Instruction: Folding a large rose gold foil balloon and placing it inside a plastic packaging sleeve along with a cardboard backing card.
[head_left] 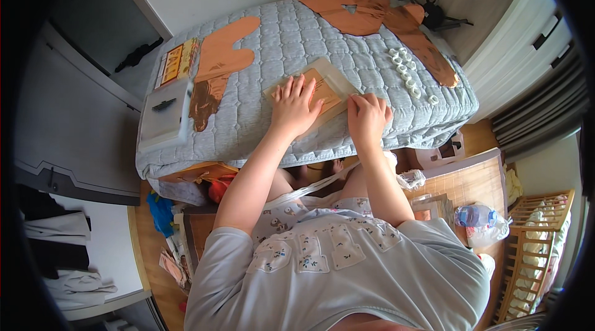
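Observation:
A flat orange-brown sheet [326, 85] lies inside a larger translucent sleeve [342, 77] on the quilted bed cover, its corners turned toward the near and far sides. My left hand [294, 106] rests flat on its left part, fingers spread and pointing away from me. At the right corner my right hand [368, 117] is closed, thumb and fingers pinched at the sleeve's edge. Whatever lies under the right fingers is mostly hidden. Several small white rings or rolls [406, 75] sit in a loose row on the cover to the right.
Shiny copper-coloured pieces lie at the left [222, 58] and far right [356, 12] of the bed [279, 39]. A white box [166, 121] with a black item on top stands at the left edge, beside a yellow-red packet [178, 63]. A water bottle [476, 216] is at the lower right.

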Demonstrator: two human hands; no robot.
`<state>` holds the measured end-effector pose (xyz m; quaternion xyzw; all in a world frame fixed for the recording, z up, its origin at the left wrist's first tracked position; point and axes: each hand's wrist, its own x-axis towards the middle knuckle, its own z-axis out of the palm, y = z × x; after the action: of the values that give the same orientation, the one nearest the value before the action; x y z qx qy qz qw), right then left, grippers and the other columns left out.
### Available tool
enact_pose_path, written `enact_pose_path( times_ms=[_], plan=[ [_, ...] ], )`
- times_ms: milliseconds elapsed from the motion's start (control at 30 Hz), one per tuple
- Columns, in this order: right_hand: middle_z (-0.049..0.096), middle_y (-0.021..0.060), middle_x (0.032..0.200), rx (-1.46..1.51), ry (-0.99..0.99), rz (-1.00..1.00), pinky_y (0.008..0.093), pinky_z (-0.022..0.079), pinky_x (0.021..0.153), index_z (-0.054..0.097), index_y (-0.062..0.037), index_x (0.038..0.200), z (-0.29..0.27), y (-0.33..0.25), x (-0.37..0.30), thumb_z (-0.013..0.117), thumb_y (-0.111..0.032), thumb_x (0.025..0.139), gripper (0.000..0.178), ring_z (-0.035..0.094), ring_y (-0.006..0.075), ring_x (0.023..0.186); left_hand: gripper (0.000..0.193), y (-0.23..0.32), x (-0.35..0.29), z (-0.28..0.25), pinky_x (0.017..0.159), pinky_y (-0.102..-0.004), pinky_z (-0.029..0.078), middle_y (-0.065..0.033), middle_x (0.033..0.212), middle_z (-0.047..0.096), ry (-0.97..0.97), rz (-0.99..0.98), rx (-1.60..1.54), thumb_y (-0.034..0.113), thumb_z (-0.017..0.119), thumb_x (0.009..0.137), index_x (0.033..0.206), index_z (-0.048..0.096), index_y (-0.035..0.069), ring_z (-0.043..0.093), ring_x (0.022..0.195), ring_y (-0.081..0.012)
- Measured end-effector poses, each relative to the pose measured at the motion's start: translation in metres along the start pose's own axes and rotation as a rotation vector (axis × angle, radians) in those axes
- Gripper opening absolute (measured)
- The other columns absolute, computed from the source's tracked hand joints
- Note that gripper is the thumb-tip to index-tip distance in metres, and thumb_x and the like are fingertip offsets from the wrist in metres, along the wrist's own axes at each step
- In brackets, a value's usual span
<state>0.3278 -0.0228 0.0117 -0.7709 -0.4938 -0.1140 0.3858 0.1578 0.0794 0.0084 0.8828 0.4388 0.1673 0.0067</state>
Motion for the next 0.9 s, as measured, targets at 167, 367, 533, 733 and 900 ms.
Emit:
enact_pose_path(
  times_ms=[167,367,533,733,900],
  plan=[
    [0.054,0.0116,0.138,-0.153,-0.128,-0.187,0.0598,0.021,0.115,0.062,-0.0118,0.137,-0.022,-0.026,-0.05,0.067,-0.033,0.095,0.047,0.044,0.0366,0.134,0.064,0.0,-0.003,0.002,0.122,-0.0606,0.022,-0.014,0.162,0.039,0.017,0.001,-0.011,0.053,0.05,0.102,0.155,0.044,0.018,0.031,0.152,-0.0364],
    [0.043,0.0155,0.149,-0.107,-0.33,-0.36,0.0573,0.022,0.118,0.053,-0.0132,0.146,-0.019,-0.025,-0.056,0.065,-0.041,0.096,0.058,0.038,0.0375,0.139,0.063,-0.001,0.0,0.004,0.121,-0.0606,0.023,-0.0129,0.161,0.04,0.039,0.009,-0.014,0.054,0.05,0.102,0.154,0.046,0.019,0.032,0.151,-0.0352],
    [0.043,0.0165,0.149,-0.015,-0.455,-0.24,0.0566,0.028,0.116,0.052,-0.0124,0.147,-0.033,-0.039,-0.05,0.065,-0.039,0.096,0.059,0.043,0.0378,0.133,0.059,-0.005,-0.001,0.004,0.121,-0.0603,0.023,-0.0118,0.161,0.04,0.034,0.016,-0.033,0.051,0.048,0.104,0.154,0.046,0.019,0.032,0.151,-0.0348],
    [0.045,0.0133,0.153,0.0,-0.397,-0.514,0.0583,0.028,0.117,0.053,-0.0137,0.145,-0.014,-0.022,-0.042,0.064,-0.042,0.097,0.057,0.041,0.0359,0.141,0.054,-0.008,0.003,0.006,0.123,-0.0597,0.02,-0.0099,0.163,0.038,-0.022,-0.018,-0.085,0.044,0.042,0.106,0.155,0.046,0.021,0.029,0.153,-0.0336],
    [0.047,0.0088,0.155,-0.039,-0.394,-0.599,0.061,0.027,0.116,0.054,-0.0171,0.145,-0.017,-0.015,-0.033,0.058,-0.051,0.099,0.058,0.04,0.0337,0.145,0.053,-0.007,0.004,0.001,0.124,-0.0598,0.019,-0.0103,0.164,0.038,-0.048,-0.027,-0.113,0.042,0.043,0.106,0.154,0.047,0.021,0.029,0.153,-0.0337]
  ],
)
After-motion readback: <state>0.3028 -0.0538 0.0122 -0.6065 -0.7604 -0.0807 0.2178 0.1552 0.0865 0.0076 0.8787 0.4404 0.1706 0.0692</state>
